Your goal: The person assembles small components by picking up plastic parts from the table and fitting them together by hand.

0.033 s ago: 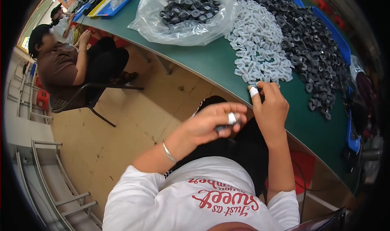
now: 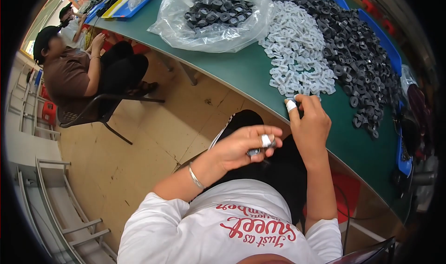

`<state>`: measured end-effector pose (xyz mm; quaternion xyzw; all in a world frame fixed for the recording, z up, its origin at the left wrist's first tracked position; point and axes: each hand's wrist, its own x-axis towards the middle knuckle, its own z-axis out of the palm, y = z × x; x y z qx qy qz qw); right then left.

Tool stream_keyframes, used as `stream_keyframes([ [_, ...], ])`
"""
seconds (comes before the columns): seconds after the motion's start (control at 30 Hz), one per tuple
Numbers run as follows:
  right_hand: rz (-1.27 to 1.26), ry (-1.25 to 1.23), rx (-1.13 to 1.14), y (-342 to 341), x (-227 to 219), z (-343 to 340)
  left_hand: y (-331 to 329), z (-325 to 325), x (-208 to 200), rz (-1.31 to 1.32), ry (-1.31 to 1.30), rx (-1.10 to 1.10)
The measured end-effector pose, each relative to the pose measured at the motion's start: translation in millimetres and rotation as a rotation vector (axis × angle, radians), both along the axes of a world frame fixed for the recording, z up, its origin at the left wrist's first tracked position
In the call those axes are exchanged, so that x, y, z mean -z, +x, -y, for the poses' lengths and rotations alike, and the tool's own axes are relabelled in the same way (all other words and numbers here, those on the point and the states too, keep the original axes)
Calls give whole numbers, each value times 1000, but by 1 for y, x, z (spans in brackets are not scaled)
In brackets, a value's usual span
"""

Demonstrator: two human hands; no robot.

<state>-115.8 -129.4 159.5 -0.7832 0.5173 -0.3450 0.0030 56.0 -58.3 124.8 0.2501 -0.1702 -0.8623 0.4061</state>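
My left hand (image 2: 248, 145), with white tape around the thumb and a bangle at the wrist, is raised over my lap. Its fingers are curled around small dark round parts (image 2: 253, 152), partly covered by the fingers. At the near tip of a heap of small white plastic pieces (image 2: 297, 50) is my right hand (image 2: 310, 117), resting at the table edge. Its taped thumb and bent fingers come together there; what lies between them is mostly hidden. Beyond and right of the white heap spreads a large pile of black ring-shaped parts (image 2: 360, 64).
A clear plastic bag (image 2: 169, 27) holding black round parts stands open on the green table (image 2: 232, 71). Blue trays (image 2: 392, 52) line the far right side. To the left, a person (image 2: 69, 73) sits on a chair, with another person behind. A red stool (image 2: 341, 194) stands under the table.
My left hand has shifted slightly lower and turned a little, showing more of the dark parts. My right hand has stayed at the white heap.
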Motion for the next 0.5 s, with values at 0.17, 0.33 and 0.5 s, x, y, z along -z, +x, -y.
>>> stream_keyframes([
  [0.17, 172, 71, -82, 0, 3, 0, -11, -27, 47, -36, 257, -45],
  [0.33, 452, -32, -275, -4, 3, -16, -19, -34, 56, -23, 344, -139],
  [0.5, 664, 211, -437, -16, 26, -66, -19, -33, 51, -1, 275, -152],
])
